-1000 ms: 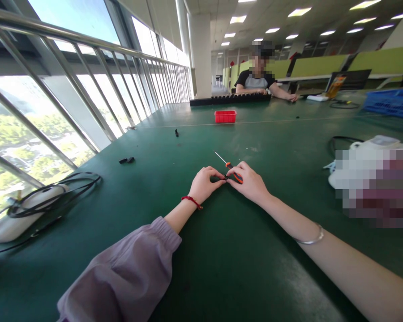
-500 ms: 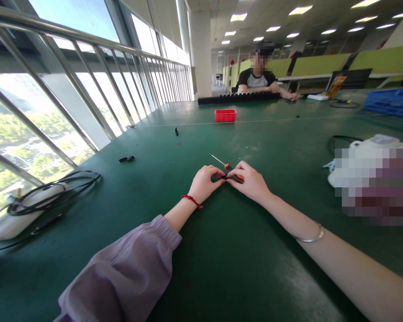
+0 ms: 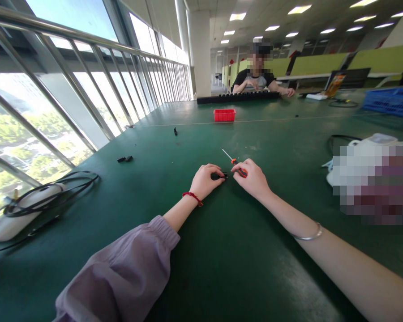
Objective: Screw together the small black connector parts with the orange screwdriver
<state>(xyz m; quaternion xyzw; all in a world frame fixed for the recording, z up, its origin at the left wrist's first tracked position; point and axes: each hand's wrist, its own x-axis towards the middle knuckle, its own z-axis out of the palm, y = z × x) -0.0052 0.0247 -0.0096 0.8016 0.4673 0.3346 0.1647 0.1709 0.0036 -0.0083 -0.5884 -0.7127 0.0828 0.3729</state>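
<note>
Both hands rest on the dark green table point(image 3: 174, 147): left hand point(image 3: 204, 181) pinching a small black part point(image 3: 220, 175), right hand point(image 3: 251, 179) gripping an orange-handled screwdriver point(image 3: 237, 164) (tip pointing away).

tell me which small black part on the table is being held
The black part pinched in the left hand, next to the screwdriver in the right hand. The black pair and single piece lie untouched farther left.

Left hand point(image 3: 204, 181) and right hand point(image 3: 252, 180) rest curled, knuckles up (a small gap between them).
</note>
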